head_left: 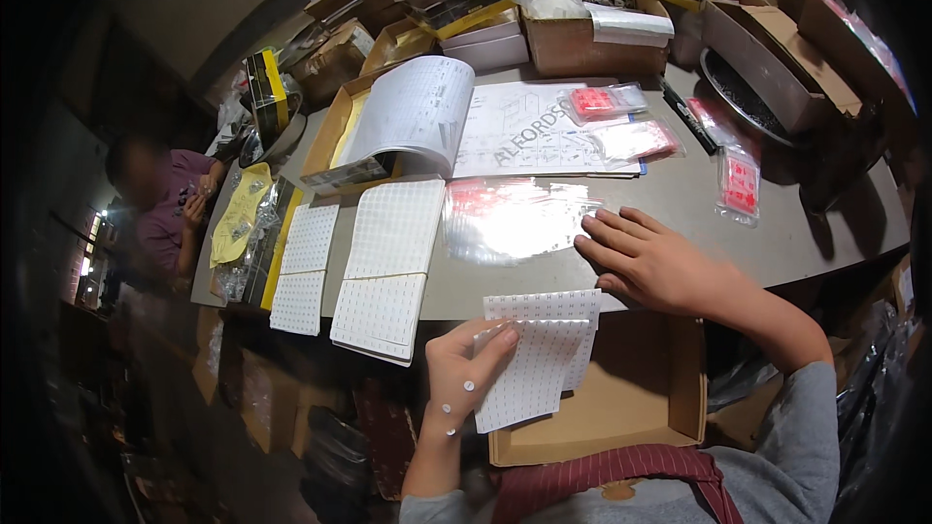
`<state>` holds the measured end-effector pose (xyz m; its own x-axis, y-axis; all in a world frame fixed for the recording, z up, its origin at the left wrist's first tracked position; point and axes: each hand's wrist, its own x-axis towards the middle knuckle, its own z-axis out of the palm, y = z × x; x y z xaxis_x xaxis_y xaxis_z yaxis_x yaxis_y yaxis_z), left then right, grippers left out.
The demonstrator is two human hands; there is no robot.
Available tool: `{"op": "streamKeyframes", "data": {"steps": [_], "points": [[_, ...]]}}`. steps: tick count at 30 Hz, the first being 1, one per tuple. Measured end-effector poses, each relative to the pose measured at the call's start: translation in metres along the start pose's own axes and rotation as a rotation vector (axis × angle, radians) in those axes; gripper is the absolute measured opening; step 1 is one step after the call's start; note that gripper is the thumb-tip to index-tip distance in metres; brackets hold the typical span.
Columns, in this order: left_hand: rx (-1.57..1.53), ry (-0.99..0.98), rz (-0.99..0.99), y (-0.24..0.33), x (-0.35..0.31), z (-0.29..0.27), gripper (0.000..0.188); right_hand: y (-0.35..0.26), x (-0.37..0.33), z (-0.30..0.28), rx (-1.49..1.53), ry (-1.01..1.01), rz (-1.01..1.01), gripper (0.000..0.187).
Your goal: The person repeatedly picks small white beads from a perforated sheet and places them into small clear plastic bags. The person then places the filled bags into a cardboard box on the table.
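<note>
My left hand [465,361] is closed on folded sheets of small white labels [529,369], pinched under the thumb above an open cardboard box. A few small round white stickers [469,386] cling to the back of that hand and wrist. My right hand [641,257] lies with fingers spread on the table, its fingertips at the edge of a spread of clear plastic bags [515,223] with red print. Left of the bags lie a thick stack of label sheets [388,262], held by a rubber band, and a narrower banded stack [304,267].
The open cardboard box [641,398] sits at my lap. An open booklet [413,126] rests beyond the stacks, near printed sheets [515,126], red-printed packets [597,102] and a black marker [689,116]. Boxes [602,39] line the back. Another person [180,199] sits at left.
</note>
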<state>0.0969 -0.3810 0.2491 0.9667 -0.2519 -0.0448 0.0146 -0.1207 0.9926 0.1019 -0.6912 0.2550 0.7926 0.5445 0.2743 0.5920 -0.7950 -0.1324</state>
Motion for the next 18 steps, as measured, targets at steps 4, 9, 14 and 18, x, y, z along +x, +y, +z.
{"op": "streamKeyframes", "data": {"steps": [4, 9, 14, 18], "points": [[-0.023, -0.005, -0.011, 0.004, -0.002, 0.003, 0.019, 0.000, -0.015, -0.012, 0.048, -0.004, 0.022, 0.046], [-0.021, 0.002, -0.005, 0.008, -0.002, 0.010, 0.020, 0.002, -0.018, -0.027, 0.252, 0.135, 0.043, 0.038], [0.079, -0.012, 0.034, 0.009, 0.001, 0.019, 0.021, -0.027, -0.011, -0.037, 0.457, 0.176, 0.050, 0.040], [0.128, 0.009, 0.117, 0.017, 0.001, 0.031, 0.019, -0.055, -0.001, -0.029, 0.424, 0.209, -0.041, 0.040]]}}
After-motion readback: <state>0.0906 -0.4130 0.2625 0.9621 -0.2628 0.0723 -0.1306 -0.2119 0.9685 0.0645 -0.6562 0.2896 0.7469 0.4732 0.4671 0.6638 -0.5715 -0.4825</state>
